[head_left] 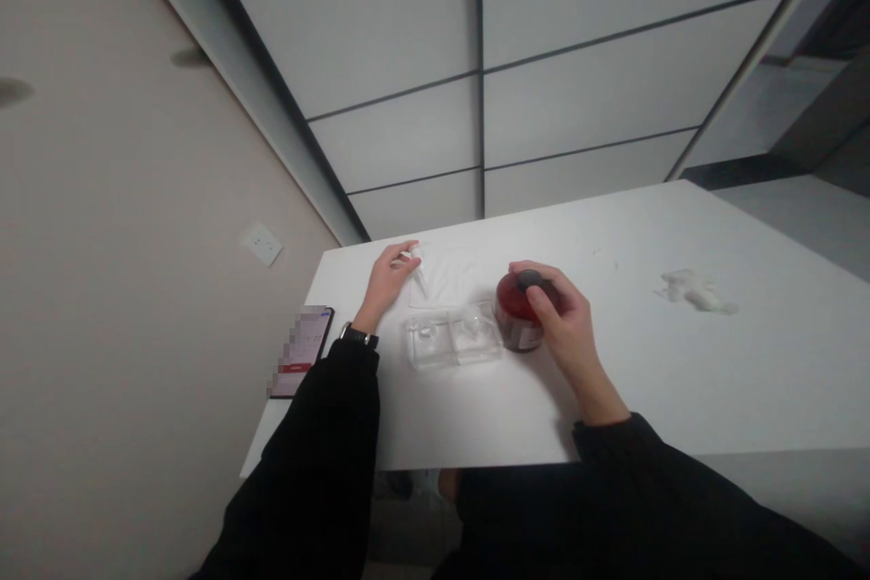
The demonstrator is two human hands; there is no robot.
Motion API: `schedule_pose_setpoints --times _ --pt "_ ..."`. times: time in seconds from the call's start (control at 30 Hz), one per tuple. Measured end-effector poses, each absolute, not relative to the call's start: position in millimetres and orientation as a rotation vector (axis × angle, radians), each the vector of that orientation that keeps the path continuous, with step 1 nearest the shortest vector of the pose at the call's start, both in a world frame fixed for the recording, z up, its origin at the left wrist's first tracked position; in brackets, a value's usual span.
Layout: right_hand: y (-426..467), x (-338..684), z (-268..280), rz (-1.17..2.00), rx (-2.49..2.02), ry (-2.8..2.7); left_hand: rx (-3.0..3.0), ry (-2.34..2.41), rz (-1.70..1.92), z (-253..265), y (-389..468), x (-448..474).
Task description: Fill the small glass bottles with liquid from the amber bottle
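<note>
My left hand (pixel 395 276) is near the back left of the white table, fingers pinched on a slim, clear pointed tube (pixel 420 276). Under the tube lies a thin transparent sheet or bag (pixel 449 279), hard to make out against the white. My right hand (pixel 564 317) grips a dark red jar (pixel 515 313) with a black round knob on top, thumb and fingers around its upper part. Between the hands sits a clear two-compartment box (pixel 452 360). Each compartment shows a clear rounded shape. The jar is close against the box's right end.
A phone (pixel 305 349) with a lit screen lies at the table's left edge. Crumpled white tissue (pixel 697 292) rests on the right of the white table (pixel 748 381). A wall socket (pixel 263 245) is at the left, and white panelled doors (pixel 408 63) stand behind.
</note>
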State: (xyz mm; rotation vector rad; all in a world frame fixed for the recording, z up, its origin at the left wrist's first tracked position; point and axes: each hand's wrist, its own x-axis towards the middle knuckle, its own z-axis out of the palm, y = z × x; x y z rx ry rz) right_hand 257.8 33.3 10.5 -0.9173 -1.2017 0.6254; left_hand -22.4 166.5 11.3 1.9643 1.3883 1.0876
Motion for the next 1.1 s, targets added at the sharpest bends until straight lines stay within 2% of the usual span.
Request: schedule_pose_setpoints --times 0.17,0.4,0.57,0.73,0.87,1.1 --pt "31.7 258.3 11.9 0.623 -0.932 -1.213 2.045 1.382 0.953 -12.4 175.3 -24.8" --pt "31.1 259.5 12.2 0.598 -0.956 -1.218 2.11 1.364 0.888 -17.1 175.1 -25.0" --pt "24.2 263.6 8.3 0.632 -0.942 -1.27 2.154 1.205 1.027 17.7 148.2 -12.9" --pt "10.5 265.1 -0.9 0.657 -1.098 -1.284 2.227 0.624 0.589 66.4 97.5 14.0" --pt "7.2 265.5 -7.3 0.701 -1.161 -1.293 2.268 0.625 0.483 79.1 79.3 24.7" --pt "10.2 268.8 -20.5 0.917 -1.186 -1.26 2.377 0.668 0.51 69.1 70.6 25.6"
